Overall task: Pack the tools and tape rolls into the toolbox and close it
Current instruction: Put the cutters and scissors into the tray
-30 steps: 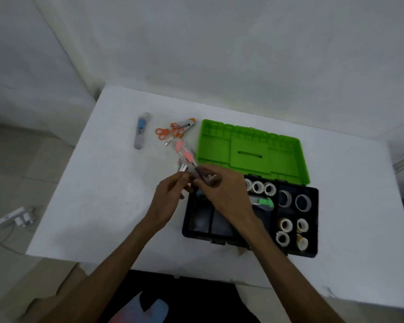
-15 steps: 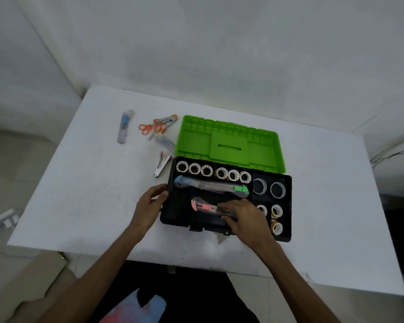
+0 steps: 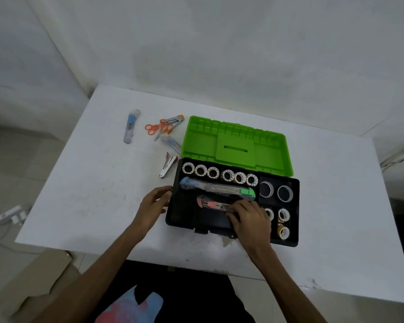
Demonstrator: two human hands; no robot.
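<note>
Right hand (image 3: 250, 217) grips handle end of pink cutter (image 3: 211, 204) lying in main well of open toolbox (image 3: 294, 210); blade end juts left of fingers. Left hand (image 3: 153, 204), fingers relaxed, rests against toolbox's left wall.

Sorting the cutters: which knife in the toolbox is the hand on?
The pink knife, nearer the front; the right hand covers its end. The longer blue-and-green knife behind it lies untouched.

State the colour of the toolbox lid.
Bright green; the open lid shows best in the head view.
</note>
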